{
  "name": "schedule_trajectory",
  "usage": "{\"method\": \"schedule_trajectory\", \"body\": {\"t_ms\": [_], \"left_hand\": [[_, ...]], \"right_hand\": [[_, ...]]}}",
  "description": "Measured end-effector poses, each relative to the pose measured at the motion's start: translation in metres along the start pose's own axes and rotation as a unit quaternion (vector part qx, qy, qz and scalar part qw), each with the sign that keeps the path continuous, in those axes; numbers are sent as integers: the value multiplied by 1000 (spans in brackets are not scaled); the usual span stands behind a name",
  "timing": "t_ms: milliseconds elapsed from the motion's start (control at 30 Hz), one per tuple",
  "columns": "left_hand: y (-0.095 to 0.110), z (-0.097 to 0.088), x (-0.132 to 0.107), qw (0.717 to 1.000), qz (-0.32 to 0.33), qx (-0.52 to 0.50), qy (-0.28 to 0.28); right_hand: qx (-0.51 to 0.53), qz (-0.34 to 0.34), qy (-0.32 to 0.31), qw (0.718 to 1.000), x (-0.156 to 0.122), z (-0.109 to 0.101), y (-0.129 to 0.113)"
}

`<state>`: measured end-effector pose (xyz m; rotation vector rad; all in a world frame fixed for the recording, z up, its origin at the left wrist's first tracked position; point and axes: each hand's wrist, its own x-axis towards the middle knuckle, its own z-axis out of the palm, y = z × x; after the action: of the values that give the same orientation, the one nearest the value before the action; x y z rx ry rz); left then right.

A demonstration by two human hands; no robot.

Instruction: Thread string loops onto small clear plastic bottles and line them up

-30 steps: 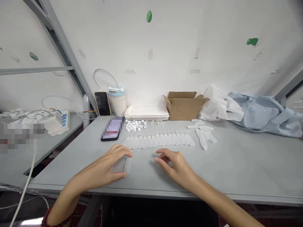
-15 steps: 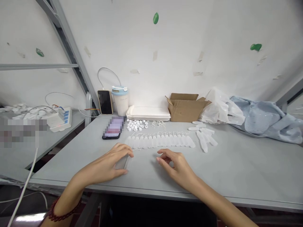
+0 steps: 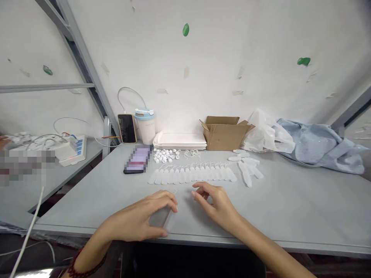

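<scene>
Tube [image 3: 170,220], one, nearer the person than the row [image 3: 188,175]; left hand [image 3: 136,218] spans it end to end, thumb at the near end, fingertips at the far end. Its outline is faint against the grey table [image 3: 290,204], and the hand covers part of it. A thin cord end shows past the fingertips.

Right hand [image 3: 216,202] also on the near side of the row, by its middle: fingers curled, thumb and index tips a narrow gap apart. Palm hidden from where I stand.

Row itself: more than a dozen pale tubes side by side, corded ends away from the person. Edges run together; exact count beyond me.

Right of the row, loose tubes [image 3: 245,173], at least five, overlapping. Just behind the row, caps [image 3: 165,155], about twenty, some masking others, and one tangle of cords [image 3: 192,154], strands uncountable.

Farther behind: one stack [image 3: 181,141], layers hard to count; one box [image 3: 222,137], flaps up, inside hidden. Left and behind: one cup [image 3: 145,129], two phones [image 3: 127,129], the lying one's screen blurred into blocks. Behind, rightward: one bag [image 3: 265,133], contents unreadable, partly covering one cloth [image 3: 321,148].
</scene>
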<state>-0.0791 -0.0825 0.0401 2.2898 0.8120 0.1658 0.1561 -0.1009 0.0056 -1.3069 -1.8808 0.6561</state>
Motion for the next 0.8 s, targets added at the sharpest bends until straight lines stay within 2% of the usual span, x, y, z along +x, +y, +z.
{"method": "schedule_trajectory", "body": {"t_ms": [100, 333, 567, 800], "left_hand": [[2, 3, 3, 1000, 8, -8, -13], [-21, 6, 5, 995, -17, 54, 85], [-26, 5, 5, 988, -18, 89, 126], [-26, 2, 1, 985, -28, 111, 128]], "right_hand": [[1, 2, 8, 1000, 0, -1, 0], [0, -2, 7, 1000, 0, -1, 0], [-2, -11, 12, 1000, 0, -1, 3], [-4, -11, 10, 1000, 0, 0, 3]]}}
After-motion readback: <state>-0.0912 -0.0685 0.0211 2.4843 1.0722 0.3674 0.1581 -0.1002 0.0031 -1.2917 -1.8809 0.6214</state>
